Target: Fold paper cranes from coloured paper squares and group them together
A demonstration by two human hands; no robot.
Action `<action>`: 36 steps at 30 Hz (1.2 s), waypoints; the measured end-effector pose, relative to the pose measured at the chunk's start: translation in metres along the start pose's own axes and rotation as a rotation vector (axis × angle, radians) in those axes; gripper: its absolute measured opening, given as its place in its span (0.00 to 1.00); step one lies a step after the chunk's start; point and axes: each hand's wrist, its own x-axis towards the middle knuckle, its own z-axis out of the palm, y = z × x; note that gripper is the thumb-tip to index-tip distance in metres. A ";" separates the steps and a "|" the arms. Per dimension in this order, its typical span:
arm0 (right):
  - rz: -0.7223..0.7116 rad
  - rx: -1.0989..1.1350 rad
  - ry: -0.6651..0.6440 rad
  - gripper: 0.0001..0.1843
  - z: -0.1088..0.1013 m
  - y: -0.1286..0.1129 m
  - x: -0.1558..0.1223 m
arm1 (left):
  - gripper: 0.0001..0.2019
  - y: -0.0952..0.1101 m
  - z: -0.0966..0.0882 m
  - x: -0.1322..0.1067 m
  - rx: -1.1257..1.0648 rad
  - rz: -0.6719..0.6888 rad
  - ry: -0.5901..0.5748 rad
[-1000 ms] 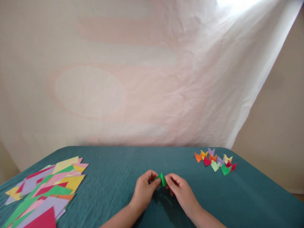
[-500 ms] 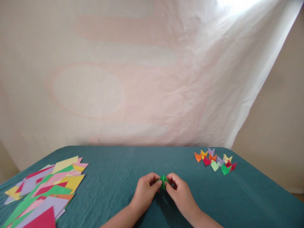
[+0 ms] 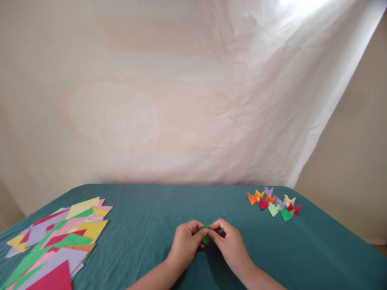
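Between my two hands is a small piece of folded green paper (image 3: 206, 239), mostly covered by my fingers. My left hand (image 3: 187, 241) pinches it from the left, thumb on the near side. From the right, my right hand (image 3: 227, 243) pinches it too, with its thumb tip meeting the left thumb. Only a bit of green shows above and below the thumbs, so its full shape is hidden. Both hands are near the front middle of the table.
A dark green cloth covers the table (image 3: 145, 225). Overlapping coloured paper sheets (image 3: 60, 241) lie at the left. Several small folded paper birds (image 3: 273, 210) in mixed colours stand at the back right. A pale sheet (image 3: 181, 100) hangs behind the table.
My thumbs have come together over the green paper, which showed wider between them before. My right hand has shifted slightly left. Less of the paper is visible now.
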 end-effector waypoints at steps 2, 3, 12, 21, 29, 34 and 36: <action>0.004 0.011 0.016 0.09 -0.001 0.000 0.000 | 0.11 0.000 0.000 0.001 -0.045 -0.014 0.002; 0.006 0.022 0.025 0.10 -0.002 0.000 -0.001 | 0.12 0.000 0.000 0.001 -0.080 -0.026 -0.018; -0.035 0.109 -0.016 0.10 -0.006 -0.006 0.003 | 0.10 -0.001 0.003 -0.001 -0.096 -0.038 -0.102; 0.029 0.122 0.029 0.13 -0.009 0.000 0.004 | 0.07 0.001 0.003 -0.001 -0.003 -0.046 -0.124; 0.072 0.152 0.072 0.19 -0.011 0.004 0.006 | 0.08 0.002 0.003 0.001 0.048 -0.057 -0.042; 0.084 0.133 0.112 0.20 -0.010 0.006 0.006 | 0.08 0.001 0.001 0.003 0.052 -0.026 0.021; 0.086 0.134 0.109 0.21 -0.010 0.006 0.006 | 0.08 0.003 0.000 0.003 0.053 -0.014 0.044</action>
